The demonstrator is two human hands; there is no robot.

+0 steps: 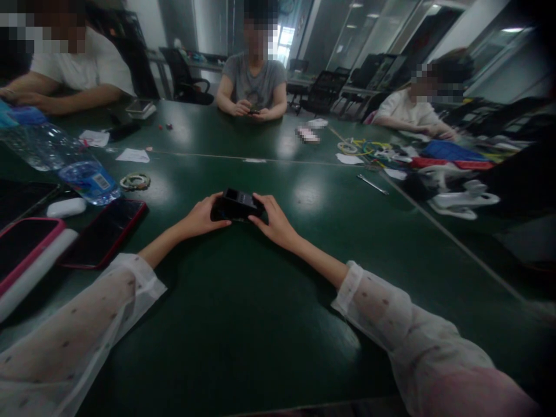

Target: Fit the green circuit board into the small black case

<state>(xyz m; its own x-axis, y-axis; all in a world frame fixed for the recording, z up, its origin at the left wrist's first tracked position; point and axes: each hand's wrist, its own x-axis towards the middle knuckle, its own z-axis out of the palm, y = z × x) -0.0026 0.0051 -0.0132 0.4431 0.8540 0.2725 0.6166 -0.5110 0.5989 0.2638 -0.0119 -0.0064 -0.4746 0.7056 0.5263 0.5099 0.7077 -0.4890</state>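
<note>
My left hand (203, 218) and right hand (276, 223) are pinching a black device (240, 200), well inside the near edge of the table (252, 324).

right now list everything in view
Small boxy device: 1, black, centre
Glossy table: 1, dark green, beneath
Cased phones: 2, black with pink or red, near left
Rounded case: 1, white, left
Plastic bottles: apparently 2, clear and blue, left
Slim metal tool: 1, silver, right
Tangled cables: uncountable, yellow and white, right
Moulded plastic parts: uncountable, white, right
Paper scraps: several, white, scattered
Office chairs: several, black, background
Seated people: 3, in white or grey, opposite
Sheer sleeves: 2, white, foreground
Left hand: 1, bare, device's left
Right hand: 1, bare, device's right
</note>
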